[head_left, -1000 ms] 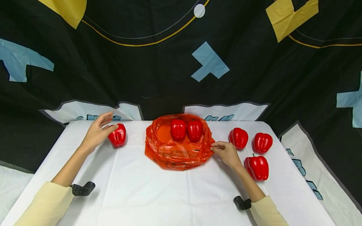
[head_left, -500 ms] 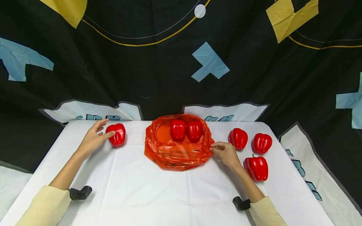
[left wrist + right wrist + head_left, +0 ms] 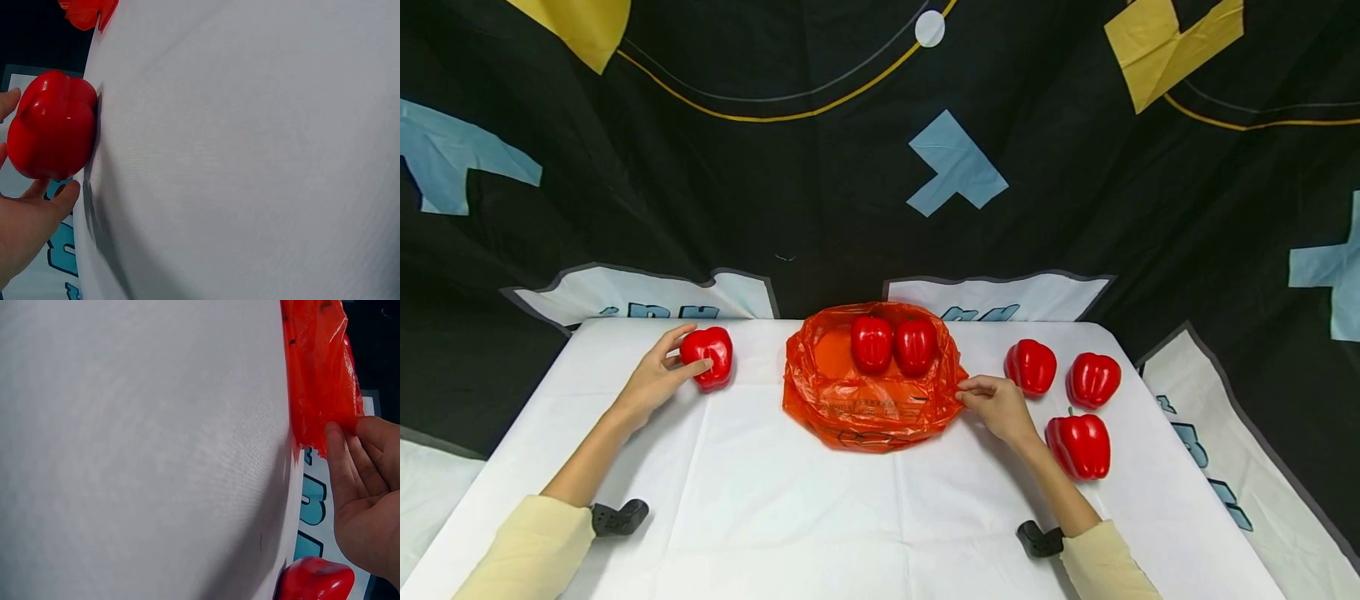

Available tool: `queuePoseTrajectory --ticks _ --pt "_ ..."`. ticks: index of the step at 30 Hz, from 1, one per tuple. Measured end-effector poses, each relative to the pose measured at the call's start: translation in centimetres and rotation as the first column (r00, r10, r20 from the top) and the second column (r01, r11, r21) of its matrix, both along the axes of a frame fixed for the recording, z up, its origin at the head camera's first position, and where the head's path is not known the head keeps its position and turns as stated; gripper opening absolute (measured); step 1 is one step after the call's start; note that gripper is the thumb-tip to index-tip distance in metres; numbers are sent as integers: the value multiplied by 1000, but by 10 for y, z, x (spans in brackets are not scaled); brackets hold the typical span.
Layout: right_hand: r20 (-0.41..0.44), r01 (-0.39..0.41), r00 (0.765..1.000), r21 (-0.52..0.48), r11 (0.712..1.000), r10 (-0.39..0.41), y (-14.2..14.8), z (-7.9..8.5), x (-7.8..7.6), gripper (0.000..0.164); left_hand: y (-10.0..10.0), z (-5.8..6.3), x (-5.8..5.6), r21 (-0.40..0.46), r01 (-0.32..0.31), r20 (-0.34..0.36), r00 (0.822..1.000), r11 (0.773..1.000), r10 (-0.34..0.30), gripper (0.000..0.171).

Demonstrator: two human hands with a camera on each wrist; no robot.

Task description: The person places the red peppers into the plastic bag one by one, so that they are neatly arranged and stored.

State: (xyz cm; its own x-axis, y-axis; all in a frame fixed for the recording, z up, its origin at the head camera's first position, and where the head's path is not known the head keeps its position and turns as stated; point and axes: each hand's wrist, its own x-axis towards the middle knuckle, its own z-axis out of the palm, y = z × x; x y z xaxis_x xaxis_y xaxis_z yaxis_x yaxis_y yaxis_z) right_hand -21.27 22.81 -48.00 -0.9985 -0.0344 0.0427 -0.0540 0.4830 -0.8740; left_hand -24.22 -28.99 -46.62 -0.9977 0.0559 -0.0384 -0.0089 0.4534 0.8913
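Observation:
A red bell pepper (image 3: 713,357) stands on the left of the white table. My left hand (image 3: 655,379) is spread about it from the left, thumb across its near side and fingers behind. In the left wrist view, fingertips lie at the side of this pepper (image 3: 55,128), and the thumb is just off its lower end. My right hand (image 3: 1000,408) pinches the right rim of an orange-red plastic bag (image 3: 857,425); the right wrist view shows the bag's edge (image 3: 322,394) between thumb and fingers. Inside the open bag are two peppers (image 3: 872,346), side by side.
On the right of the table (image 3: 790,525) lie three more red bell peppers: one at the back (image 3: 1032,367), one farther right (image 3: 1093,381) and one nearer (image 3: 1078,447), beside my right forearm. A black patterned cloth (image 3: 820,200) hangs behind the table's far edge.
My left hand drew back a little from the pepper, then came in closer, its thumb now overlapping the pepper's near side. The right hand and the bag stayed in place.

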Motion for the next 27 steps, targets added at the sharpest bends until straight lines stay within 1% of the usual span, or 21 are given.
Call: queuePoseTrajectory --ticks 15,22,27 --pt "1 0 1000 -8 1000 0 2 -2 -1 14 2 -5 -2 -4 -27 35 999 1000 27 75" --pt "8 5 1000 -4 1000 -5 1 -2 -1 14 2 -6 -3 -16 -41 7 999 999 41 73" --pt "5 1 1000 -8 1000 -1 2 -2 -1 14 4 -3 -3 -34 -55 -22 998 998 55 72"
